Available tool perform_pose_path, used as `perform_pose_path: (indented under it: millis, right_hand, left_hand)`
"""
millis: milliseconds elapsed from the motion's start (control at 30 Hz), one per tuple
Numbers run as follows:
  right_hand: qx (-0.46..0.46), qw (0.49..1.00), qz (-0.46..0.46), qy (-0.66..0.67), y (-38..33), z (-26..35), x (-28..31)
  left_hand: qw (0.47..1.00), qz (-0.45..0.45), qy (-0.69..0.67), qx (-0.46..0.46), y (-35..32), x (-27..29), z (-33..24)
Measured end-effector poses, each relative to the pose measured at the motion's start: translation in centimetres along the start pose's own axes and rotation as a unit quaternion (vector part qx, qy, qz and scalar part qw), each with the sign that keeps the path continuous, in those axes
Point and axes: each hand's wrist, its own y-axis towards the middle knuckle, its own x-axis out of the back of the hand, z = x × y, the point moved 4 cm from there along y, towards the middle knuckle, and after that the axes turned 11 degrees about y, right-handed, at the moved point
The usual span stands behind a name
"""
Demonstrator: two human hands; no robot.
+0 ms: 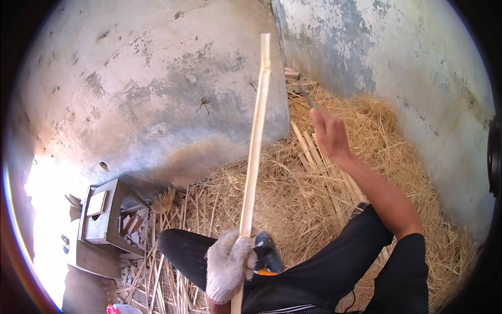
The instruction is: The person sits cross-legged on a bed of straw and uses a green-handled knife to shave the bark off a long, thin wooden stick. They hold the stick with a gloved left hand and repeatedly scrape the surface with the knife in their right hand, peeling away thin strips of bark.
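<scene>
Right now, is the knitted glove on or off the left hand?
On: the knitted glove covers the left hand, which grips the split bamboo strip.

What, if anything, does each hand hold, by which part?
The gloved left hand grips the pale split strip along its lower stretch; the right hand holds a thin dark tool by its near end.

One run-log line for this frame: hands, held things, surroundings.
left hand: gloved, gripping pale strip | right hand: bare, apart from strip, holding thin tool, kind unclear | surroundings: straw-like litter heaped by walls
</scene>
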Motion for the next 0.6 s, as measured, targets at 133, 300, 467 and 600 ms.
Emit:
perform_pose_path:
  millis: [133, 300, 467, 600]
  right_hand:
    - [0.097, 0.985, 0.103, 0.098, -2.2, 6.1, -1.3]
    - [0.238, 0.951, 0.178, 0.088, -5.4, 11.1, -2.2]
    - [0.236, 0.943, 0.224, 0.070, -6.6, 11.3, -4.1]
    - [0.274, 0.940, 0.182, 0.087, -5.9, 11.2, -4.5]
  left_hand:
    - [0.999, -0.044, -0.024, -0.003, 0.3, 0.6, 0.2]
    - [0.998, -0.055, 0.033, -0.006, 0.0, 0.7, -0.2]
    - [0.999, -0.035, 0.032, -0.014, -0.6, 0.4, -0.4]
    - [0.999, -0.024, 0.018, -0.018, -0.9, 0.3, -0.8]
